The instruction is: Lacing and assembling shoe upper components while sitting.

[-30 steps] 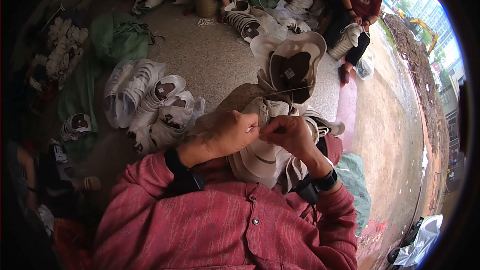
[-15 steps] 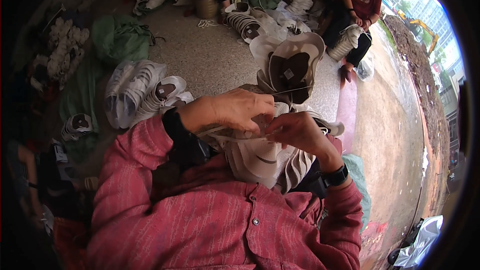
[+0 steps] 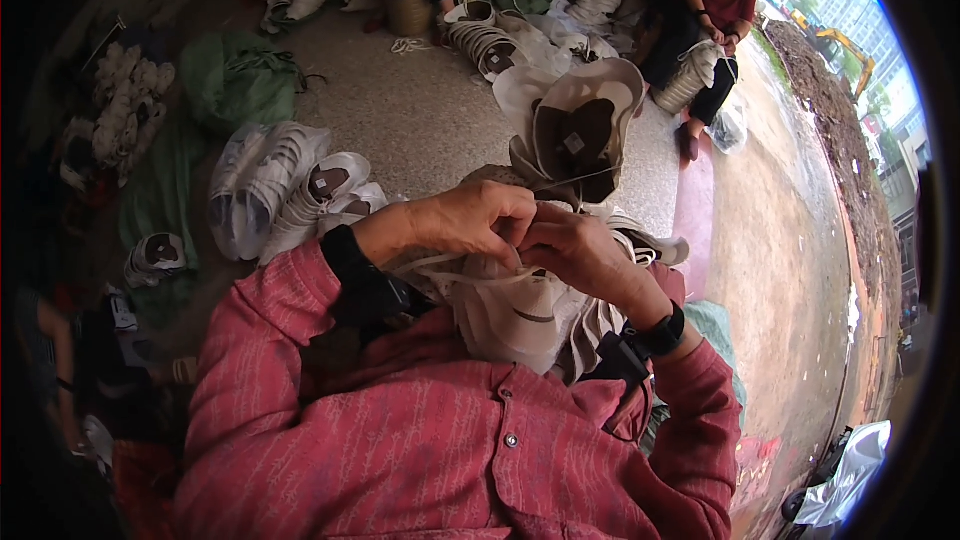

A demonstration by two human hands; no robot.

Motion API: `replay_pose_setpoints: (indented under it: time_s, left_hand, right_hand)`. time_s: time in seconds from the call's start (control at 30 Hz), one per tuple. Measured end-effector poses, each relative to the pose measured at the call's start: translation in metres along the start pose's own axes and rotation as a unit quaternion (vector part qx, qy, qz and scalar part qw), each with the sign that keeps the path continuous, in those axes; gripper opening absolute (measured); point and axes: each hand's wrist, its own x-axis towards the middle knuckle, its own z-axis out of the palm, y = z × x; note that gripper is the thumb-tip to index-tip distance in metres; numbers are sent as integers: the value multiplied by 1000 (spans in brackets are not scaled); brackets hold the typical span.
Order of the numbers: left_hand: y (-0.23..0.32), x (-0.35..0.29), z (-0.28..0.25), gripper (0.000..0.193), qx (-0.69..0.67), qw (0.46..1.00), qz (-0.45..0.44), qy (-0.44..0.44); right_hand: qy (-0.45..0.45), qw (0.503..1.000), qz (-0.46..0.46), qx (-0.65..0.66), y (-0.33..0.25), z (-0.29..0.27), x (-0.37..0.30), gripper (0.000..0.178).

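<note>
A nested stack of pale shoe uppers rests against my lap, with the fanned edges of several of them toward the right. My left hand is closed in a pinch over the top upper. Against it, my right hand is also pinched, and the fingertips of both meet. A white shoelace runs from the left into this spot; the exact grip is hidden by the fingers. Just beyond stands an upper with a dark brown lining, its sides spread wide, and a thin lace strand crosses its near edge.
Plastic-wrapped uppers and loose uppers lie on the floor to the left, near a green sack. More stacks stand farther back. A seated person holds uppers at the far right.
My right hand has moved slightly left and turned, its fingers drawing in against my left hand. The stack has stayed nearly in place.
</note>
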Motion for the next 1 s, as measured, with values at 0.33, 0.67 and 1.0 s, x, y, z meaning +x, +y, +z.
replay_pose_setpoints:
  time_s: [0.33, 0.67, 1.0]
  left_hand:
    - [-1, -2, 2, 26, -3, 1000, 3, 16]
    - [2, -1, 3, 27, 7, 1000, 17, 18]
    - [22, 8, 33, 21, 146, 986, -46, 71]
  right_hand:
    - [-3, 994, -13, -112, -6, -12, -8, 15]
    - [-15, 949, -68, -307, -5, -20, -10, 17]
    - [122, 714, 208, 658, 10, -32, -14, 26]
